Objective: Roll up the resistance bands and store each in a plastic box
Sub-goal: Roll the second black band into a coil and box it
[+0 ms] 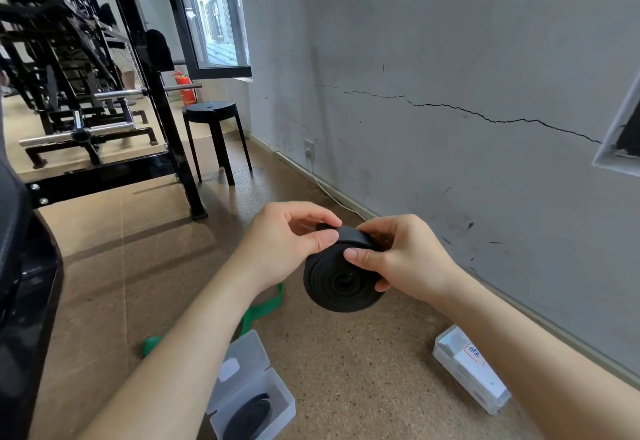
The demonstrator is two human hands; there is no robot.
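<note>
A black resistance band [341,282] is wound into a thick coil and held in the air above the floor. My left hand [287,242] pinches its top edge, thumb on the outer wrap. My right hand [401,259] grips the coil's right side, thumb pressed on its face. On the floor below, an open clear plastic box [254,387] holds another rolled black band [247,417]. A green band [259,311] lies loose on the floor, partly hidden by my left forearm. A second clear box [471,370], closed and labelled, lies at the right.
The grey cracked wall [450,93] runs along the right with a white cable at its base. A black stool [214,135] and black gym machines [86,93] stand behind on the left. Cork-coloured floor [363,370] lies between the two boxes.
</note>
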